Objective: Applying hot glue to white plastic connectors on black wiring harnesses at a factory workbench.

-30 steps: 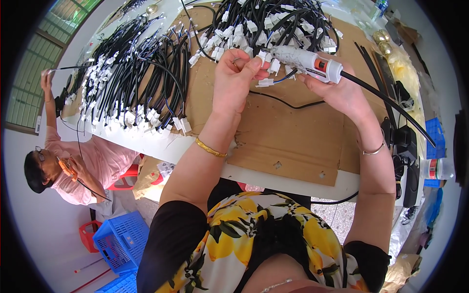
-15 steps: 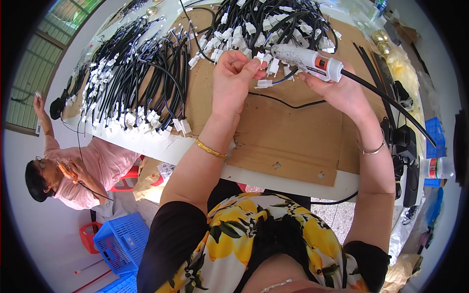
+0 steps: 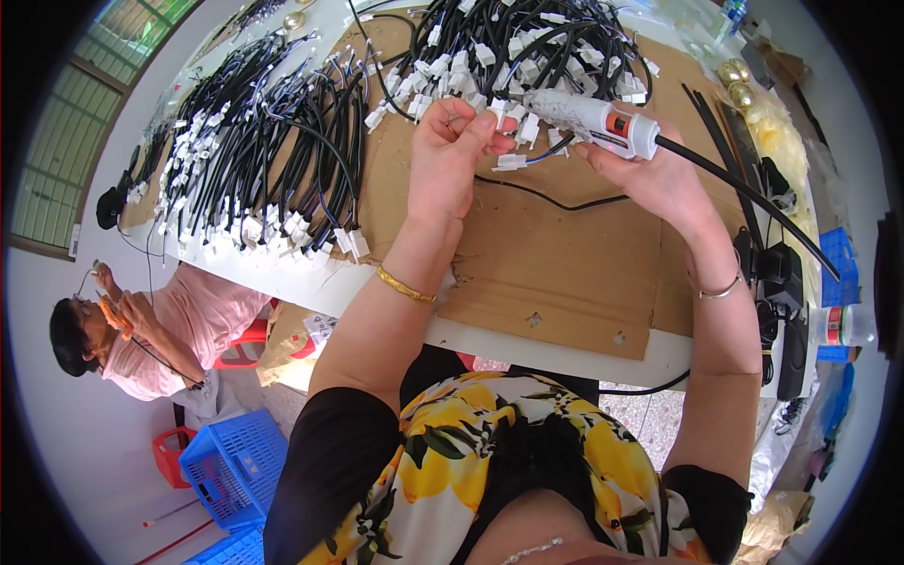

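My left hand (image 3: 444, 155) is closed, thumb and fingertips pinching a small white plug connector (image 3: 498, 109). In my right hand (image 3: 652, 184) is a white glue gun (image 3: 586, 115), its nozzle end pointing left, close to the pinched connector. Whether the nozzle touches the connector is hard to tell. From the gun's rear a long black rod (image 3: 744, 196) runs down to the right. Just below the gun lie another white connector (image 3: 510, 162) with a blue wire and a black cable (image 3: 565, 203). Behind my hands is a heap of black cables with white connectors (image 3: 537, 56).
Bundled black cables (image 3: 282, 160) lie at the left of the table on cardboard (image 3: 556, 282). Black adapters (image 3: 780, 273) and a plastic bottle (image 3: 843, 325) are at the right edge. At the lower left stand blue crates (image 3: 235, 466); a co-worker in pink (image 3: 184, 320) holds an orange tool.
My hands, the connector and the glue gun hold nearly the same place. The co-worker's raised arm has come down from the window side toward the orange tool.
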### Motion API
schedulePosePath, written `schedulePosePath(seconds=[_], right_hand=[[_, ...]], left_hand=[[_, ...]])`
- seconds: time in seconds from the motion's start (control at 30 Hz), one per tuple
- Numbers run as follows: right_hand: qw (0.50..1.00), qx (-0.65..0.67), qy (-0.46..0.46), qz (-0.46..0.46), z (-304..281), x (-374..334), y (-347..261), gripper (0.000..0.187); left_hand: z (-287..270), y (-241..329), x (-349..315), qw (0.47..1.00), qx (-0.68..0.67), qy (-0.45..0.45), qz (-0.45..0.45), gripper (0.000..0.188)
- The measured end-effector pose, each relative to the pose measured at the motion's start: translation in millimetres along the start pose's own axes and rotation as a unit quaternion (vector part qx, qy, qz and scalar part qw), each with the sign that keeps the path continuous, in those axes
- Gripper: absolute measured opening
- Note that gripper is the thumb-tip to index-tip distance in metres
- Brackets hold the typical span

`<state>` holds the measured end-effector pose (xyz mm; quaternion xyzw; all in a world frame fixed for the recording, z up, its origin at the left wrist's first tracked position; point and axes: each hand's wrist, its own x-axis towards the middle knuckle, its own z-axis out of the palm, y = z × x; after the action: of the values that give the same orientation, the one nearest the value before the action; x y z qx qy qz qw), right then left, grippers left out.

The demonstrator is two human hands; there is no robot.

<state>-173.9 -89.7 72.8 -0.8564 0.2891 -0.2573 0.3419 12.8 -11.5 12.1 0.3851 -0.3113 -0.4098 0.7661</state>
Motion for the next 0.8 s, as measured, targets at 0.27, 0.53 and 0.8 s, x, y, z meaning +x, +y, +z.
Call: schedulePosePath(seconds=[0.27, 0.53, 0.8], right_hand=[[1.0, 0.014, 0.008, -0.01, 1.4, -0.8, 0.5, 0.029], [1.0, 0.003, 0.004, 0.009, 2.7, 1.0, 1.7, 0.032], [1.0, 0.02, 0.013, -0.014, 3.3, 0.9, 6.9, 0.033]], left_hand=[[-3.2, -0.7, 0.7, 0.999, -0.031, -0.001, -0.023, 0.013], [-4.6, -0.4, 0.2, 0.998, -0.047, -0.013, -0.049, 0.01], [-8.1, -1.7, -0.4, 0.987, -0.127, -0.042, -0.084, 0.012]])
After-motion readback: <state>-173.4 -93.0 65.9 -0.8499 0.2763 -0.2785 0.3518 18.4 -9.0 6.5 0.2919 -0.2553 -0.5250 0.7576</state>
